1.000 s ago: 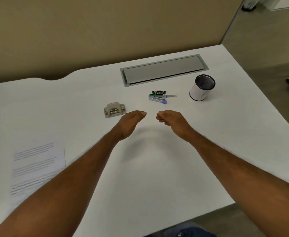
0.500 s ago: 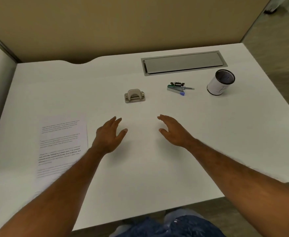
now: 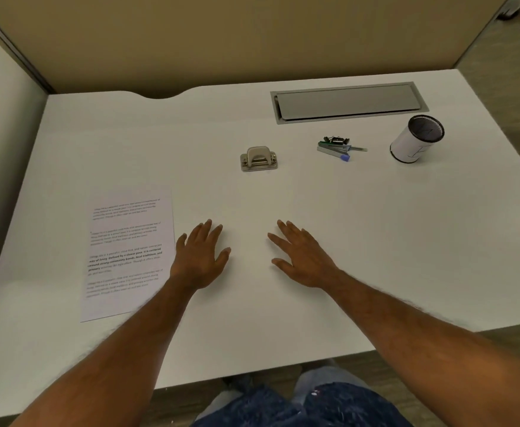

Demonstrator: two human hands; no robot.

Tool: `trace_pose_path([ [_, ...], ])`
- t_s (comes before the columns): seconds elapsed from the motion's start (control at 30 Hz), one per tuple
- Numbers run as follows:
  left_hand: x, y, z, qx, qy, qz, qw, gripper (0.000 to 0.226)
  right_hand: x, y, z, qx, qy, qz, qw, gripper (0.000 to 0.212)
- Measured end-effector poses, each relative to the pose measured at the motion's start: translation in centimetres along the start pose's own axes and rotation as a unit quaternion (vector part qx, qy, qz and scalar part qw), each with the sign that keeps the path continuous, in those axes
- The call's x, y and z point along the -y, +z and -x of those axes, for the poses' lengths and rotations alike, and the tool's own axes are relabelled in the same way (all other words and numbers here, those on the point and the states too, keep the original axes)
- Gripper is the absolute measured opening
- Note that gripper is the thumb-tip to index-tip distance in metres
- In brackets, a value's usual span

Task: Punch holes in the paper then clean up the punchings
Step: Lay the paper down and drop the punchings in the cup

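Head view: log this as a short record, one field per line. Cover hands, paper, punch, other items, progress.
left hand: flat, fingers spread, holds nothing, just right of the paper
right hand: flat, fingers spread, holds nothing
paper: printed sheet, flat on the desk, near left
hole punch: beyond the hands, untouched, apart from the paper
other items: staples and clips; white cup far right; grey hatch at the back
progress: punching not begun; no punchings visible
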State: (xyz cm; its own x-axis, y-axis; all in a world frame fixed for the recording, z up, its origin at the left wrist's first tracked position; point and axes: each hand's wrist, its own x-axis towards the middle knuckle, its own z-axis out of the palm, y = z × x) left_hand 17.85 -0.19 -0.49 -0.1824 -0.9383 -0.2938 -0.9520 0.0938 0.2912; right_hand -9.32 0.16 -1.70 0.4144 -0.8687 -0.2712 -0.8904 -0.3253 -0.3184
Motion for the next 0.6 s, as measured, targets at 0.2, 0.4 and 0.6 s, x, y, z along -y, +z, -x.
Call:
trace_pose_path([
  [0.2, -0.4, 1.6, 0.5, 0.001, 0.015, 0.002, 1.000, 0.082, 0.5, 1.7, -0.4, 0.000, 0.024, 0.012, 1.000, 0.071],
  [0.4, -0.3, 2.9, 0.7, -0.011, 0.001, 0.000, 1.000, 0.077, 0.6, 2.6, -0.3, -0.007, 0.024, 0.045, 0.999, 0.067],
  [0.6, -0.5, 4.0, 0.7, -0.025, 0.001, -0.010, 1.000, 0.082, 0.6, 2.8, -0.3, -0.022, 0.019, 0.034, 0.999, 0.063],
])
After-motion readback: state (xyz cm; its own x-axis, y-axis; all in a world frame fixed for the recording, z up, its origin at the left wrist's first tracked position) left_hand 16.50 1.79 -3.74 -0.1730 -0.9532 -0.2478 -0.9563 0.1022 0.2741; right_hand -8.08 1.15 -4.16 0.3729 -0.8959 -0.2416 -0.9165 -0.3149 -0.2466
